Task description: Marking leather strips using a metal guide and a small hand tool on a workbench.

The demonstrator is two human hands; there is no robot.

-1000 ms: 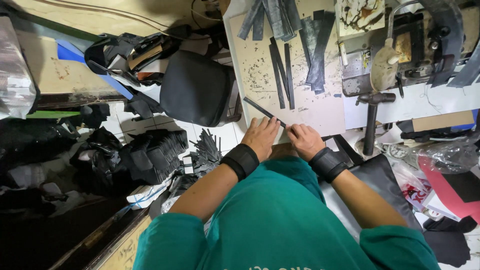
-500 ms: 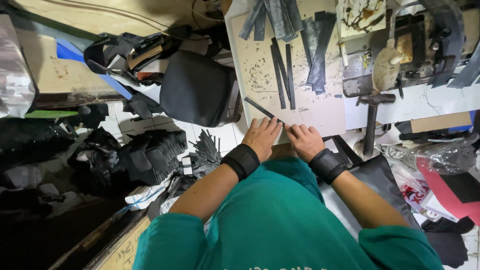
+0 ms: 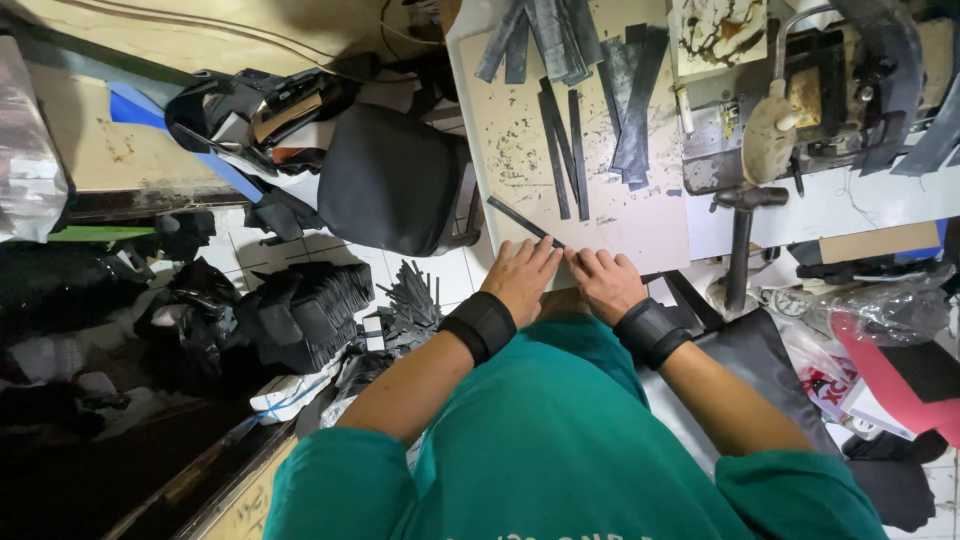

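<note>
Hands barely shifted; left hand (image 3: pixel 522 277), right hand (image 3: pixel 606 283) seemingly pressing strip (image 3: pixel 524 221).

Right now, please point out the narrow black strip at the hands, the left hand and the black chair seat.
narrow black strip (image 3: pixel 515 220), head view, its free middle.
left hand (image 3: pixel 522 278), head view, its back.
black chair seat (image 3: pixel 390 178), head view, the cushion's middle.

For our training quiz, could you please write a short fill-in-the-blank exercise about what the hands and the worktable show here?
1. Both hands, the left hand and the right hand, press on a thin dark ____ at the edge of the worktable.
2. Each wrist wears a ____ wristband.
3. The person's shirt is ____.
4. Left of the worktable stands a black ____.

Missing words: strip; black; green; chair
</note>
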